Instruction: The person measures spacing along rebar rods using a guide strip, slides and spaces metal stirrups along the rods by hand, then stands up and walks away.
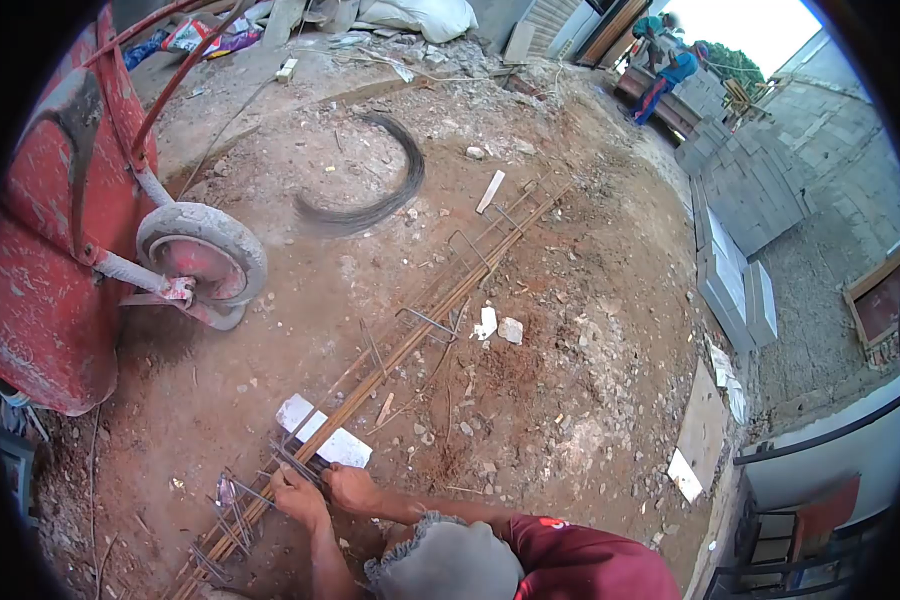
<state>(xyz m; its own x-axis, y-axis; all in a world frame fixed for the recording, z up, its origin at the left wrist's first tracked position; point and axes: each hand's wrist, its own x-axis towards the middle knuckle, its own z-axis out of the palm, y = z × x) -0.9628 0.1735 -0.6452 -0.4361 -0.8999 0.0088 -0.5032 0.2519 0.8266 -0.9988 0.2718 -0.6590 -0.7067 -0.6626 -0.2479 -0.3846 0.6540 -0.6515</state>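
Note:
A bundle of long rusty steel rebars [410, 342] runs diagonally over the dirt, with several bent stirrups [425, 320] on it. My left hand [298, 498] is closed around a stirrup and the bars near the lower end. Close beside it, my right hand [353, 491] is also closed at the bars; a small dark thing shows by its fingers, too hidden to name. Under the bars, just beyond my hands, lies a white board piece [342, 446]. More stirrups [238, 525] are bunched to the left of my left hand.
A red wheelbarrow [50, 270] stands tipped at left, its wheel [205, 262] toward the bars. A coil of dark wire [410, 170] lies beyond. Grey blocks [750, 190] are stacked along the right wall. Two people [670, 75] work at the far end.

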